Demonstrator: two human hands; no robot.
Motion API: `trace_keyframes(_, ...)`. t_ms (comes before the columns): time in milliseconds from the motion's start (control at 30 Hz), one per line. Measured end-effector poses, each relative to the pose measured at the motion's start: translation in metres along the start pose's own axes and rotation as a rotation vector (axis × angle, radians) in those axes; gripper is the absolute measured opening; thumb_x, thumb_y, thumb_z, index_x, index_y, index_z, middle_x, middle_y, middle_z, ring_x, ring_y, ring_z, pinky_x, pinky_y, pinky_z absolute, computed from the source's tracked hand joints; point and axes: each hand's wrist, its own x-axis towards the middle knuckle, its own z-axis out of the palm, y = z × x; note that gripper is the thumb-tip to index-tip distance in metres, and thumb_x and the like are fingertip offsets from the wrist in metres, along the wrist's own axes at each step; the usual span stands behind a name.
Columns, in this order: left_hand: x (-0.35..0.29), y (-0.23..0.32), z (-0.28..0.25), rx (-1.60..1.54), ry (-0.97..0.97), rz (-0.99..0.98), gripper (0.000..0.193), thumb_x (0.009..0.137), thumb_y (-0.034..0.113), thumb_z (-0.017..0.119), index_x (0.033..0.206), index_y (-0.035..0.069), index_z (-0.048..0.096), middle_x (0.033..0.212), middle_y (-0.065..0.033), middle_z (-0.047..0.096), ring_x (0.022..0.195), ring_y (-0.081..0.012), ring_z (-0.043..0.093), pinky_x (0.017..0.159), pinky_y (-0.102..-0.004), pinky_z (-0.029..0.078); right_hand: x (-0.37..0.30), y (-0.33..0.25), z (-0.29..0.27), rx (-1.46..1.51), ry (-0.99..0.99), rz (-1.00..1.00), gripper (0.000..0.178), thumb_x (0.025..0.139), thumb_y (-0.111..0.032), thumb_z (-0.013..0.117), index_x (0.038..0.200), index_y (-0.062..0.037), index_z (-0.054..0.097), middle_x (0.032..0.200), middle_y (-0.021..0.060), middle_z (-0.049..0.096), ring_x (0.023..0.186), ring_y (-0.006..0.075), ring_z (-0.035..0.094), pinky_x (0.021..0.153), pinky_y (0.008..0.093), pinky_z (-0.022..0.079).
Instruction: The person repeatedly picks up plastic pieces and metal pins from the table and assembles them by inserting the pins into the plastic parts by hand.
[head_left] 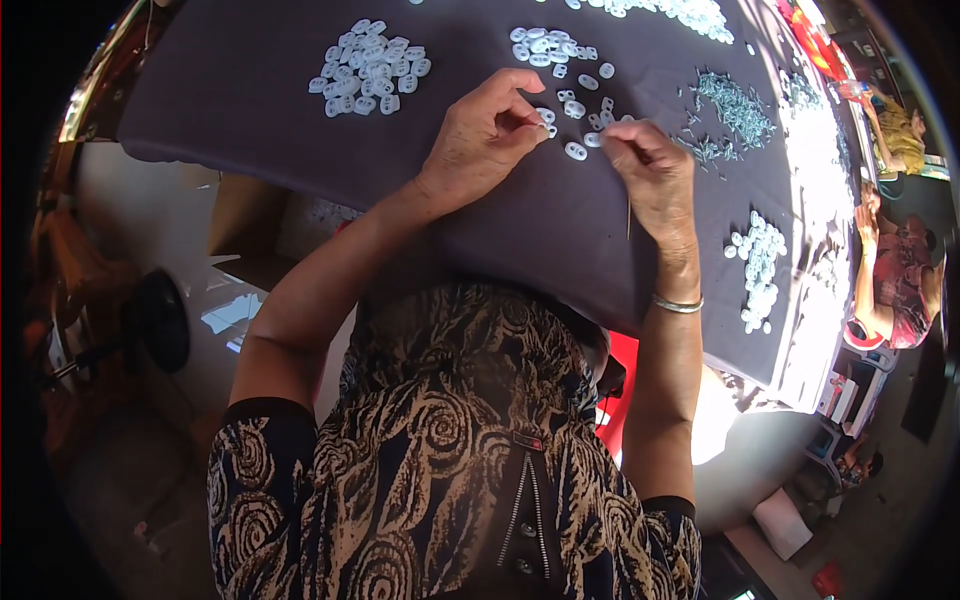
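Observation:
My left hand (487, 135) is closed in a pinch over the dark cloth, with a small white oval plastic piece (547, 117) between thumb and fingertips. To its right, my right hand (655, 172) is also pinched, its fingertips beside a white oval piece (592, 140). A thin, light-coloured stick (629, 218) shows below the right palm; what the fingertips hold is too small to make out. Between and beyond the hands lie several loose white pieces (574, 109) with holes in them. Behind these is a looser cluster of white pieces (545, 47).
On the dark tablecloth (250, 90) are a white heap (368, 68) at left, small dark-green slivers (738, 108) at right, and another white pile (758, 268) nearer right. A cardboard box (245, 220) stands below the left edge. Another person (900, 275) sits at far right.

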Motion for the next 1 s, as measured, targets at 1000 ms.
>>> trace_keyframes(1000, -0.009, 0.008, 0.011, -0.049, -0.145, 0.016, 0.039, 0.082, 0.000, 0.061, 0.118, 0.004, 0.048, 0.079, -0.0044, 0.062, 0.071, -0.0113, 0.060, 0.067, -0.0254, 0.050, -0.006, -0.022, 0.013, 0.445, -0.116, 0.257, 0.007, 0.088, -0.004, 0.060, 0.092, -0.0015, 0.064, 0.078, -0.0014, 0.057, 0.063, 0.0049, 0.047, 0.056, 0.0198, 0.038)
